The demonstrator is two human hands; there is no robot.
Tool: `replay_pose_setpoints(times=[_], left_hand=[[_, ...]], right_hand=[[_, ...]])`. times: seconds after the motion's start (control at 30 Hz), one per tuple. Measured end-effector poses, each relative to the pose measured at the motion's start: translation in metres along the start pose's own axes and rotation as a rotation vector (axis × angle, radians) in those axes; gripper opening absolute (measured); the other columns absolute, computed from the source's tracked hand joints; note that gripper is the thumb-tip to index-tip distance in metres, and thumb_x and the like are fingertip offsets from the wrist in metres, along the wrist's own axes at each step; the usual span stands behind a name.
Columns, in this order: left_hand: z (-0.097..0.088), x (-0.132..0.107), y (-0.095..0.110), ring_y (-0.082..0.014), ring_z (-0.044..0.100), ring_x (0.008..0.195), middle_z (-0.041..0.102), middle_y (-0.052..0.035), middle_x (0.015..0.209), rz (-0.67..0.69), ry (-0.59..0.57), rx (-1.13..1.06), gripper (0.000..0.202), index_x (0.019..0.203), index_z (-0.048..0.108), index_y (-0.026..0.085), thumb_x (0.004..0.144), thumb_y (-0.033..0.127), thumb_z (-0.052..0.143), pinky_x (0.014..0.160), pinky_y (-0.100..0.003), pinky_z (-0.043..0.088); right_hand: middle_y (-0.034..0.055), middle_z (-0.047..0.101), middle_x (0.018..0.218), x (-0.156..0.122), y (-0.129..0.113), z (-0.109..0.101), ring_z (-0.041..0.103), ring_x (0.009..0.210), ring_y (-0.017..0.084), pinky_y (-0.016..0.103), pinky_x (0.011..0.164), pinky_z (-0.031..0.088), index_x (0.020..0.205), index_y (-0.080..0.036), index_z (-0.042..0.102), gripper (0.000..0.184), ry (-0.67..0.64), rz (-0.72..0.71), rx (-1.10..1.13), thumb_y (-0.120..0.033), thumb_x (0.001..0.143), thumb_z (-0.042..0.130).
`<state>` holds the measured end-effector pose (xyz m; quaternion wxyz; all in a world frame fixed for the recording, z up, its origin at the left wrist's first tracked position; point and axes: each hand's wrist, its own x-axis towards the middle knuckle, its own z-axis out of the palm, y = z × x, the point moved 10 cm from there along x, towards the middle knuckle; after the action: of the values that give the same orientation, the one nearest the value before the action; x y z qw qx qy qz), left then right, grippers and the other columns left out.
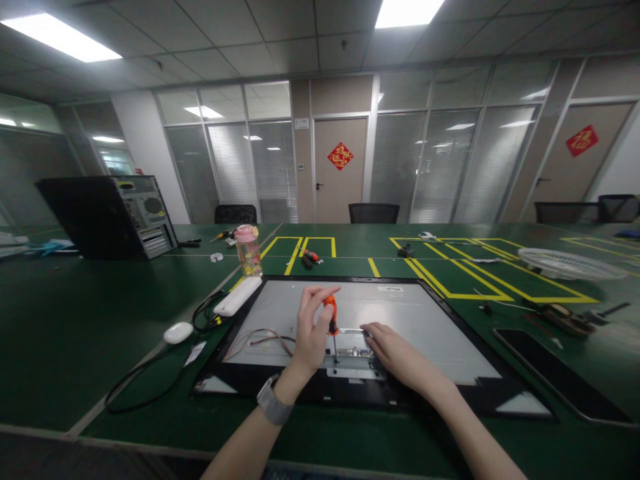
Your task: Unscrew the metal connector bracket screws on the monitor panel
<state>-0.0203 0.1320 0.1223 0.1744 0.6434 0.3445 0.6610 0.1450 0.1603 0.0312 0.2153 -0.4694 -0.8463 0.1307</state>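
Note:
A monitor panel lies face down on the green table, its grey metal back up inside a black frame. At its near edge sits a small circuit board with connectors. My left hand, a watch on its wrist, is closed round an orange-handled screwdriver held upright with its tip down on the board's bracket. Beside it, my right hand lies flat on the board, fingers stretched out and pressing it. Thin coloured wires run across the panel to the left of my left hand.
Left of the panel lie a white bar, a white mouse and black cables. A pink-capped bottle and a computer case stand further back. A white fan grille and a dark slab lie at right.

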Motion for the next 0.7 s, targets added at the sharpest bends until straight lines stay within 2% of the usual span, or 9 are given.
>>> replay_pose_setpoints(times=[0.1, 0.17, 0.3, 0.37, 0.47, 0.5, 0.57, 0.63, 0.7], left_hand=[[0.006, 0.001, -0.002, -0.0210, 0.057, 0.100, 0.062, -0.0063, 0.101, -0.014, -0.062, -0.051, 0.033, 0.113, 0.066, 0.021, 0.093, 0.022, 0.039, 0.090, -0.034, 0.044], [0.007, 0.001, -0.004, -0.0199, 0.058, 0.094, 0.062, -0.0048, 0.095, -0.016, -0.058, -0.038, 0.029, 0.114, 0.064, 0.022, 0.092, 0.023, 0.045, 0.088, -0.033, 0.044], [0.005, 0.000, 0.001, -0.0171, 0.055, 0.080, 0.054, -0.0009, 0.085, 0.050, -0.032, 0.055, 0.022, 0.106, 0.066, 0.023, 0.084, 0.025, 0.063, 0.081, -0.030, 0.045], [0.007, -0.002, 0.005, -0.0182, 0.055, 0.085, 0.055, -0.0026, 0.092, 0.075, -0.059, 0.060, 0.024, 0.108, 0.065, 0.023, 0.086, 0.026, 0.059, 0.083, -0.032, 0.045], [0.012, -0.004, 0.007, -0.0218, 0.054, 0.104, 0.058, -0.0070, 0.110, 0.077, -0.124, 0.008, 0.032, 0.117, 0.062, 0.022, 0.094, 0.024, 0.040, 0.093, -0.036, 0.041], [0.011, -0.004, 0.005, -0.0217, 0.054, 0.104, 0.060, -0.0071, 0.109, 0.064, -0.117, -0.010, 0.034, 0.118, 0.062, 0.022, 0.095, 0.022, 0.036, 0.093, -0.036, 0.041], [0.009, -0.003, -0.003, -0.0194, 0.058, 0.093, 0.063, -0.0060, 0.103, 0.005, -0.084, -0.021, 0.033, 0.122, 0.058, 0.021, 0.096, 0.023, 0.037, 0.087, -0.034, 0.044], [0.004, -0.002, -0.005, -0.0183, 0.058, 0.088, 0.063, -0.0040, 0.097, 0.006, -0.011, 0.012, 0.031, 0.122, 0.056, 0.022, 0.092, 0.024, 0.049, 0.084, -0.032, 0.044], [0.002, -0.001, 0.001, -0.0175, 0.056, 0.083, 0.060, -0.0019, 0.089, 0.061, 0.019, 0.075, 0.026, 0.113, 0.061, 0.022, 0.087, 0.025, 0.059, 0.082, -0.030, 0.044]], right_hand=[[0.0143, 0.063, 0.115, 0.000, -0.001, -0.001, 0.057, 0.109, 0.025, 0.035, 0.096, 0.041, 0.122, -0.015, 0.057, 0.034, -0.002, -0.003, 0.000, -0.026, 0.098, 0.035], [0.0145, 0.063, 0.116, 0.000, -0.002, -0.001, 0.057, 0.109, 0.025, 0.035, 0.096, 0.042, 0.120, -0.016, 0.058, 0.034, -0.004, 0.001, 0.002, -0.026, 0.098, 0.035], [0.0157, 0.062, 0.117, 0.000, -0.002, -0.001, 0.057, 0.109, 0.026, 0.037, 0.096, 0.042, 0.118, -0.014, 0.059, 0.034, -0.006, 0.005, 0.005, -0.026, 0.098, 0.035], [0.0163, 0.062, 0.117, 0.001, -0.001, 0.000, 0.057, 0.110, 0.026, 0.037, 0.096, 0.042, 0.120, -0.013, 0.059, 0.035, -0.005, 0.004, -0.001, -0.026, 0.097, 0.035], [0.0166, 0.062, 0.118, 0.001, 0.001, 0.002, 0.056, 0.111, 0.027, 0.038, 0.097, 0.041, 0.123, -0.013, 0.057, 0.036, -0.007, 0.002, -0.010, -0.026, 0.097, 0.035], [0.0167, 0.062, 0.119, 0.001, 0.001, 0.002, 0.056, 0.112, 0.027, 0.038, 0.097, 0.041, 0.124, -0.013, 0.057, 0.036, -0.009, 0.004, -0.011, -0.026, 0.097, 0.035], [0.0169, 0.061, 0.120, 0.001, 0.001, 0.001, 0.056, 0.112, 0.027, 0.038, 0.097, 0.041, 0.125, -0.012, 0.056, 0.037, -0.011, 0.008, -0.010, -0.026, 0.098, 0.035], [0.0170, 0.061, 0.120, 0.000, 0.000, 0.001, 0.056, 0.112, 0.027, 0.038, 0.097, 0.041, 0.123, -0.012, 0.057, 0.036, -0.013, 0.011, -0.008, -0.026, 0.098, 0.035], [0.0168, 0.062, 0.120, 0.000, -0.001, 0.000, 0.056, 0.112, 0.027, 0.038, 0.097, 0.041, 0.121, -0.013, 0.058, 0.035, -0.012, 0.009, -0.008, -0.025, 0.098, 0.035]])
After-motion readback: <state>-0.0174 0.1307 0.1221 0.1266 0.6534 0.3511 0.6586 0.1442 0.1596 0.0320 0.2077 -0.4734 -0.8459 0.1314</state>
